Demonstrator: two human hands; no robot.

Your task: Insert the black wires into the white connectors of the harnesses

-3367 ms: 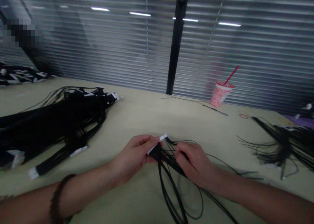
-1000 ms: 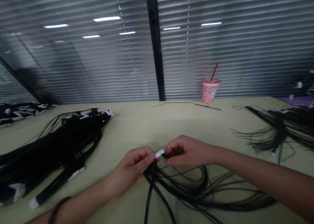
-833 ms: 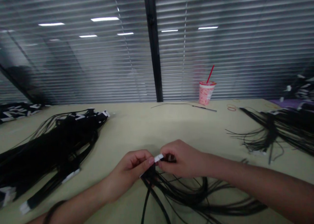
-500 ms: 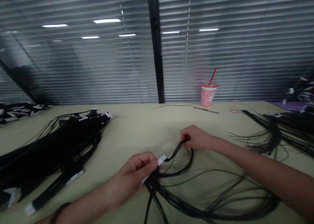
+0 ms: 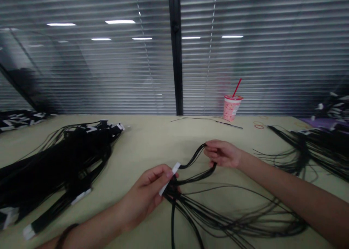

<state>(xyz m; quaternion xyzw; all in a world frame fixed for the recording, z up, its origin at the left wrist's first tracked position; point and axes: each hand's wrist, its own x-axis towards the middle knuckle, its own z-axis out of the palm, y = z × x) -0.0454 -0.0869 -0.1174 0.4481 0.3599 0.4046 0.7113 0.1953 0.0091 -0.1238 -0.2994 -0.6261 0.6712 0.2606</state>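
Left hand (image 5: pixel 144 194) pinched firmly on a flat white plastic connector (image 5: pixel 169 178), anchoring the thin black wire bundle (image 5: pixel 191 209) at that end above the pale tabletop (image 5: pixel 147 143), while right hand (image 5: pixel 222 153), fingers narrowly curled, keeps one wire loop (image 5: pixel 196 180) separated from the rest.

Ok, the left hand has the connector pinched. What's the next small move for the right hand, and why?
I'd probably slide the right hand slowly along the looped black wires, away from the white connector. The left hand holds that end firmly, while the loose strands sprawl across the table and could snag.
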